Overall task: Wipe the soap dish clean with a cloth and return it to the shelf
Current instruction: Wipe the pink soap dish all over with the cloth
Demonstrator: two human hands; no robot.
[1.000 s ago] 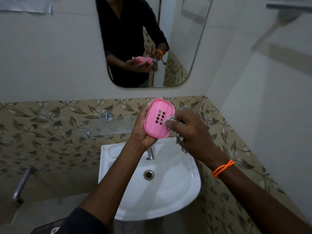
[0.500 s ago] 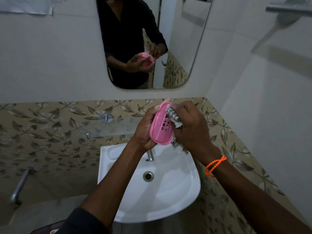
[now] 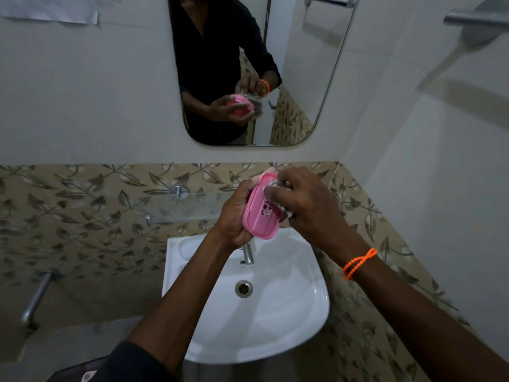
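A pink oval soap dish [image 3: 257, 216] with drain slots is held upright on edge above the basin, gripped from behind by my left hand [image 3: 234, 216]. My right hand [image 3: 305, 205] holds a bunched grey patterned cloth [image 3: 283, 210] and presses it into the dish's upper inner face. Most of the cloth is hidden under my fingers. A glass shelf [image 3: 176, 205] runs along the wall behind and to the left of the dish.
A white wash basin [image 3: 289, 312] with a chrome tap [image 3: 248, 252] sits directly below my hands. A mirror [image 3: 303, 78] hangs above it. A metal pipe [image 3: 35, 299] is low on the left, and a chrome towel bar [image 3: 473, 17] sticks out at the upper right.
The dish has turned from facing me to nearly edge-on. My right hand with the cloth has moved up from the dish's right edge into its upper inside.
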